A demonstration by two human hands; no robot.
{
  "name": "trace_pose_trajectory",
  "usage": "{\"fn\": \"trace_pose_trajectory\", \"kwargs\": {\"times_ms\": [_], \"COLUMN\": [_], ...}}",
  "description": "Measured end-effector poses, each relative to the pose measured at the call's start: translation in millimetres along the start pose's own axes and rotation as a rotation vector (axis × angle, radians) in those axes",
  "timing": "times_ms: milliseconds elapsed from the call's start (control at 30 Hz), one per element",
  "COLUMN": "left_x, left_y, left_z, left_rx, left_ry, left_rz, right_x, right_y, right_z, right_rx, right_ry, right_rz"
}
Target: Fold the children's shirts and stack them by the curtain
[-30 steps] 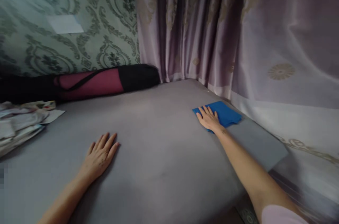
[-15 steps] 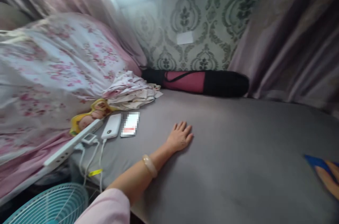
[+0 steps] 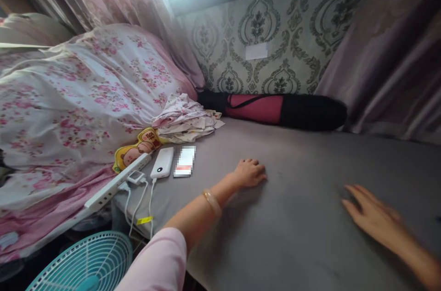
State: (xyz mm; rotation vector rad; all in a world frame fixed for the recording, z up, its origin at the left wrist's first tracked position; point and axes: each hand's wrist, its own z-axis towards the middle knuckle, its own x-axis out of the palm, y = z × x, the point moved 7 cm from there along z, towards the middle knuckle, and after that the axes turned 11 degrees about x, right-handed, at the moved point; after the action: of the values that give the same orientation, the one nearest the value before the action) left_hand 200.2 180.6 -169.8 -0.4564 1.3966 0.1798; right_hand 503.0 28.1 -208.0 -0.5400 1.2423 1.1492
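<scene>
My left hand rests on the grey mattress with its fingers curled under, and nothing shows in them. A pale bangle sits on that wrist. My right hand hovers low over the mattress at the right, fingers stretched out and apart, blurred by motion and holding nothing. The blue cloth is out of view.
A white power bank, a blurred card and a white power strip with cables lie left of my left hand. A floral quilt and folded cloth are piled at the left. A black-and-red roll bag lies along the wall. A teal fan stands below.
The view has swung left from the curtain corner. My right hand has left the blue cloth and moved left over the mattress. My left hand's fingers have curled from flat.
</scene>
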Motion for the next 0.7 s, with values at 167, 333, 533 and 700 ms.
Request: {"fn": "trace_pose_trajectory", "kwargs": {"times_ms": [167,333,533,700], "left_x": [-34.5,-105.9,-200.4,-241.5], "left_y": [56,148,229,258], "left_z": [-9,-68,-160,-212], "left_rx": [-0.048,-0.320,-0.619,-0.819], "left_ry": [-0.056,-0.497,-0.830,-0.946], "left_rz": [-0.353,-0.246,-0.018,0.114], "right_x": [30,41,47,45], "right_y": [136,179,175,179], "right_z": [-23,-45,-52,-53], "right_rx": [-0.177,-0.224,-0.228,-0.233], "right_ry": [0.170,0.237,0.168,0.136], "right_rz": [0.017,0.000,0.009,0.018]}}
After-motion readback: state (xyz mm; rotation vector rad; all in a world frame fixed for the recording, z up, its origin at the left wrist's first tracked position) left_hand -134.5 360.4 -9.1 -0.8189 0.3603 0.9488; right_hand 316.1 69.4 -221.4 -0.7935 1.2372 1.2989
